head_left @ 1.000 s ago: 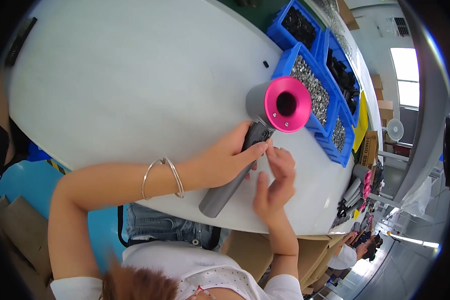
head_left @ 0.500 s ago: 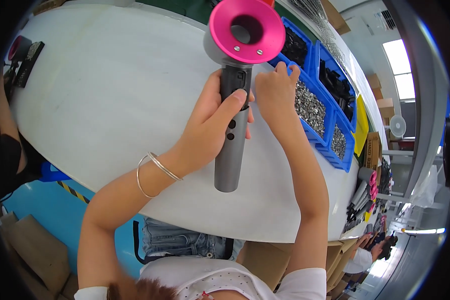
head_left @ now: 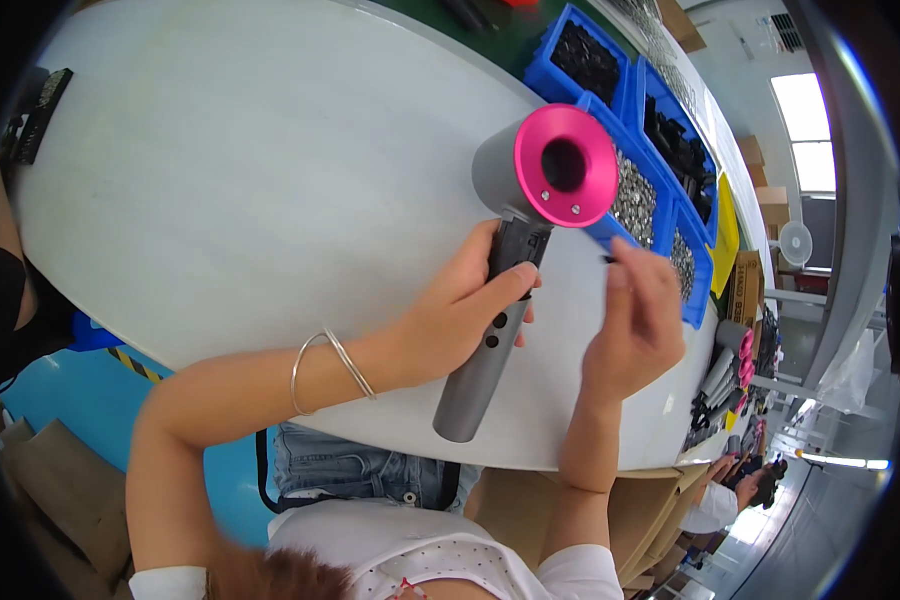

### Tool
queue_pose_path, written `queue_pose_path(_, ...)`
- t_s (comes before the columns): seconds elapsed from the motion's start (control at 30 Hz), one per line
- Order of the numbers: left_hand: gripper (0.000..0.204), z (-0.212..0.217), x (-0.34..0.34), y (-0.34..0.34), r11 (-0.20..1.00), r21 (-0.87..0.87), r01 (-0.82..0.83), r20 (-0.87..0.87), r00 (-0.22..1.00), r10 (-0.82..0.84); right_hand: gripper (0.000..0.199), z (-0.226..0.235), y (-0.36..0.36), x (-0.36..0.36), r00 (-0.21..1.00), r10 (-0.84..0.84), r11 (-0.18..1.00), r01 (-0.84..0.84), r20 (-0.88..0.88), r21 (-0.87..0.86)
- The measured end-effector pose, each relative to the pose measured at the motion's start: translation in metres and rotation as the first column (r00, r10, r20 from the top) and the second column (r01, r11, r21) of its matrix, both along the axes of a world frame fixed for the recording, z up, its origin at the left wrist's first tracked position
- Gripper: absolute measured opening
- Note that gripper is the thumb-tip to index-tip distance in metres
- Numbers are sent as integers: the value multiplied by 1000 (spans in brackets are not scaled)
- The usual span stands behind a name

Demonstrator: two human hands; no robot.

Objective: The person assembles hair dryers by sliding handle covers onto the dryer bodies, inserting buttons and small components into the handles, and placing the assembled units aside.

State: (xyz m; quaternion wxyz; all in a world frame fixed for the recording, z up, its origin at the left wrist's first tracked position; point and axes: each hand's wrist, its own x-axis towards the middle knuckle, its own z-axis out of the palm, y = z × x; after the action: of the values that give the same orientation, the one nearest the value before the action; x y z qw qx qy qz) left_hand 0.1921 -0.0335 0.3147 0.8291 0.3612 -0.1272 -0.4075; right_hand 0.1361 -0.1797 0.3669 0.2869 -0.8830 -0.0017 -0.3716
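My left hand [head_left: 460, 315] is wrapped round the handle of a grey hair dryer [head_left: 470, 390] with a bright pink ring [head_left: 600, 165] on its round head. The thumb lies against the black upper part of the handle, where the inner parts look uncovered. Two small screws show on the pink ring. To the right of the dryer, apart from it, my right hand [head_left: 635, 330] is raised with curled fingers, slightly blurred. A small dark piece [head_left: 608, 259] shows at its fingertips; its kind is too small to make out.
Blue bins [head_left: 705, 290] stand along the right of the white table [head_left: 220, 230], holding small metal parts [head_left: 633, 205] and black parts [head_left: 585, 58]. More dryers and grey handles [head_left: 720, 372] lie farther right. Another person's arm [head_left: 2, 220] is at the left edge.
The dryer has come lower and to the right in my left hand, its head turned more to the right. My right hand has drawn away from beside the handle, down and to the right.
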Motion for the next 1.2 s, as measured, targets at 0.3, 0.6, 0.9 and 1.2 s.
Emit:
queue_pose_path(0.3, 31, -21, -10, -10, 998, 60, -25, -111, 993, 32, 28, -46, 10, -5, 998, 57, 924, -38, 37, -382)
queue_pose_path(0.6, 31, -27, -11, -9, 989, 117, -87, 18, 996, 85, 26, -38, 21, -12, 999, -45, 851, 30, -15, -525)
queue_pose_path(0.9, 33, -18, -9, -3, 994, -33, -109, -114, 988, 104, 69, -38, 39, -26, 963, 102, 995, -97, -248, 34)
queue_pose_path(1.2, 20, 1, 72, 29, 716, 29, -698, 815, 431, 387, 44, -39, 29, -41, 763, 302, 722, 210, -572, 660)
